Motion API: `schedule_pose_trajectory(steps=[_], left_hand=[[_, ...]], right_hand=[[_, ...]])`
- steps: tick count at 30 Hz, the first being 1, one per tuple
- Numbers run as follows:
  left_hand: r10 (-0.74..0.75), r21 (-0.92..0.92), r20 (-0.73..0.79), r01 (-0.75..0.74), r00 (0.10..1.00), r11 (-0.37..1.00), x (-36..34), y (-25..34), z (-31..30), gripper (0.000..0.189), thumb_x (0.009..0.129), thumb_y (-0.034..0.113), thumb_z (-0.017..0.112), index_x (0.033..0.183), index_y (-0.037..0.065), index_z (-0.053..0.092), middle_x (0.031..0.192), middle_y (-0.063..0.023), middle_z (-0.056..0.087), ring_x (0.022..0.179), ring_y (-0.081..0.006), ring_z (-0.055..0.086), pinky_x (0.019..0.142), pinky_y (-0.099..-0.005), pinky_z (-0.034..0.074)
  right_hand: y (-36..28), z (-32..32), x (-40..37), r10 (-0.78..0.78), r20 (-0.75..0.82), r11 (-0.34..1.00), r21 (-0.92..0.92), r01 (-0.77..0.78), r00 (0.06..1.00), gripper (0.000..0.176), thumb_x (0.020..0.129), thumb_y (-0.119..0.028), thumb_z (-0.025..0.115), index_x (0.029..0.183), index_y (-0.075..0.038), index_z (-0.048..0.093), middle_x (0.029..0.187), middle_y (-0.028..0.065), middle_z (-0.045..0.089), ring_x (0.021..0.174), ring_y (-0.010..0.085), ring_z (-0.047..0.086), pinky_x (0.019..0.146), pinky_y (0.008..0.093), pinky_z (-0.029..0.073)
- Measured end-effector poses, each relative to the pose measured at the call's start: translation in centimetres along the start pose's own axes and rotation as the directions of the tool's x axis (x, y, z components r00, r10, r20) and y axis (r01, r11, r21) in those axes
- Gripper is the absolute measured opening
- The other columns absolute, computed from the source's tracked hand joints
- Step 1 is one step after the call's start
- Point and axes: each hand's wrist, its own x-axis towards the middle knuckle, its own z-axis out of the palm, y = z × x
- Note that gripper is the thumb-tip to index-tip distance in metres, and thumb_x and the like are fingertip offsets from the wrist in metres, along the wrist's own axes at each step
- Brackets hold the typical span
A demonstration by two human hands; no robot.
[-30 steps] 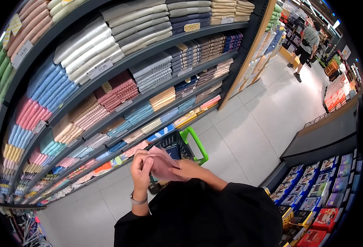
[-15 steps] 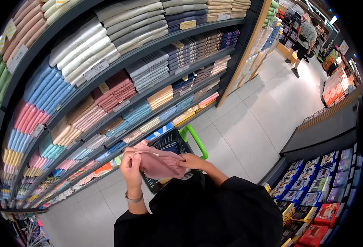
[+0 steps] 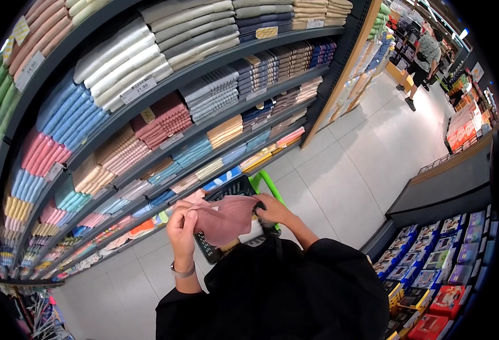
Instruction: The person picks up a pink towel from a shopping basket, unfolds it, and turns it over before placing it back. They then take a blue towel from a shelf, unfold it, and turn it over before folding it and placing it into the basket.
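A dusty-pink piece of thin, soft fabric [image 3: 227, 220] hung stretched between the person's two hands, just above a dark plastic shopping basket with a bright green handle [image 3: 270, 188]. The left hand [image 3: 182, 224] pinched the fabric's left edge between thumb and fingers, a silvery band [image 3: 183, 271] around that wrist. The right hand [image 3: 273, 208] was curled at the fabric's right edge, beside a small dark thing [image 3: 258, 208]; from where I stood I couldn't tell whether those fingers gripped the fabric, the dark thing or both. The fabric covered much of the basket's inside, leaving a pale object [image 3: 252, 232] partly showing on the near side, too hidden to name. A tiny whitish patch on the fabric was too small to read. On the left, tall dark shelves of folded towels curved out of sight at the edge; one white price tag [image 3: 138, 89] read 21.90, and another price label [image 3: 30, 71], farther left, read 14.90. The lettering on the colourful boxes [image 3: 425, 280] at near right was too small to make out.
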Motion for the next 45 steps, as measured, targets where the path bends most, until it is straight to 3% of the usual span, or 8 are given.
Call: schedule_pose_trajectory(steps=[7, 10, 15, 19, 27, 34, 38, 45], left_hand=[[-0.029, 0.039, 0.203, 0.022, 0.979, 0.999, 0.2, -0.2, 1.2, 0.012, 0.090, 0.005, 0.056, 0.081, -0.002, 0.056, 0.088, -0.0058, 0.053, 0.077, -0.0099, 0.047, 0.069, -0.0210, 0.038], [-0.051, 0.001, 0.264, 0.053, 0.963, 0.999, 0.1, -0.4, 1.1, 0.012, 0.090, 0.005, 0.056, 0.082, -0.003, 0.057, 0.088, -0.0063, 0.053, 0.078, -0.0106, 0.049, 0.071, -0.0220, 0.039], [-0.025, -0.036, 0.334, 0.039, 0.942, 0.999, -0.4, 0.0, 0.8, 0.011, 0.090, 0.005, 0.057, 0.085, -0.004, 0.060, 0.088, -0.0070, 0.054, 0.080, -0.0122, 0.051, 0.074, -0.0237, 0.041], [0.016, -0.035, 0.377, -0.003, 0.926, 0.999, -0.3, -0.2, 0.8, 0.013, 0.089, 0.006, 0.057, 0.088, -0.005, 0.063, 0.089, -0.0075, 0.055, 0.078, -0.0120, 0.051, 0.073, -0.0235, 0.040], [-0.077, -0.058, 0.328, 0.102, 0.941, 0.993, -0.6, -0.8, 0.9, 0.013, 0.090, 0.007, 0.058, 0.087, -0.004, 0.062, 0.088, -0.0047, 0.053, 0.073, -0.0072, 0.048, 0.061, -0.0187, 0.038], [-0.015, 0.111, 0.212, -0.009, 0.977, 0.994, -0.1, -0.6, 2.3, 0.010, 0.089, 0.005, 0.057, 0.085, -0.003, 0.061, 0.092, -0.0053, 0.055, 0.074, -0.0084, 0.050, 0.062, -0.0201, 0.040], [0.140, 0.226, 0.174, -0.178, 0.975, 0.958, 0.2, -0.8, 0.8, 0.010, 0.088, 0.004, 0.056, 0.084, -0.004, 0.061, 0.095, -0.0074, 0.057, 0.078, -0.0143, 0.053, 0.072, -0.0251, 0.043], [-0.089, 0.022, 0.558, 0.093, 0.825, 0.995, -1.3, 2.0, 0.6, 0.011, 0.089, 0.002, 0.055, 0.084, -0.006, 0.061, 0.087, -0.0101, 0.061, 0.078, -0.0175, 0.058, 0.069, -0.0276, 0.046]], right_hand=[[-12.0, -3.7, 1.7, -0.372, 0.073, 0.852, 0.422, 0.310, 0.925, 0.045, 0.085, -0.015, 0.058, 0.127, -0.002, 0.051, 0.121, 0.0124, 0.057, 0.115, 0.0223, 0.051, 0.098, 0.0337, 0.040], [-13.5, -4.3, 2.2, -0.355, 0.375, 0.839, 0.531, 0.115, 0.856, 0.043, 0.087, -0.015, 0.058, 0.127, -0.002, 0.051, 0.117, 0.0108, 0.057, 0.112, 0.0190, 0.051, 0.098, 0.0317, 0.040], [-14.9, -4.0, 1.8, -0.424, 0.098, 0.688, 0.681, 0.250, 0.900, 0.039, 0.087, -0.008, 0.058, 0.125, -0.002, 0.053, 0.116, 0.0091, 0.054, 0.112, 0.0184, 0.051, 0.096, 0.0325, 0.040], [-14.8, -4.3, 1.8, -0.547, 0.150, 0.734, 0.559, 0.386, 0.824, 0.036, 0.085, -0.008, 0.059, 0.121, -0.002, 0.055, 0.113, 0.0096, 0.056, 0.109, 0.0180, 0.052, 0.095, 0.0312, 0.041], [-14.3, -4.8, 0.2, -0.336, 0.300, 0.864, 0.476, 0.165, 0.893, 0.022, 0.082, -0.014, 0.058, 0.099, 0.001, 0.059, 0.088, 0.0080, 0.063, 0.079, 0.0173, 0.059, 0.073, 0.0305, 0.047], [-12.9, -2.9, 0.3, -0.271, 0.114, 0.861, 0.473, 0.188, 0.956, 0.023, 0.091, -0.017, 0.052, 0.102, 0.001, 0.062, 0.082, 0.0133, 0.063, 0.074, 0.0184, 0.060, 0.068, 0.0311, 0.046], [-11.0, -4.7, 0.5, -0.037, 0.019, 0.745, 0.667, 0.015, 0.999, 0.027, 0.096, -0.023, 0.051, 0.096, 0.000, 0.064, 0.086, 0.0038, 0.066, 0.076, 0.0110, 0.059, 0.067, 0.0269, 0.046], [-10.8, -6.3, 1.0, 0.206, -0.058, 0.429, 0.902, -0.037, 0.977, 0.024, 0.096, -0.025, 0.052, 0.096, -0.004, 0.065, 0.085, 0.0002, 0.064, 0.077, 0.0084, 0.060, 0.070, 0.0260, 0.049]])
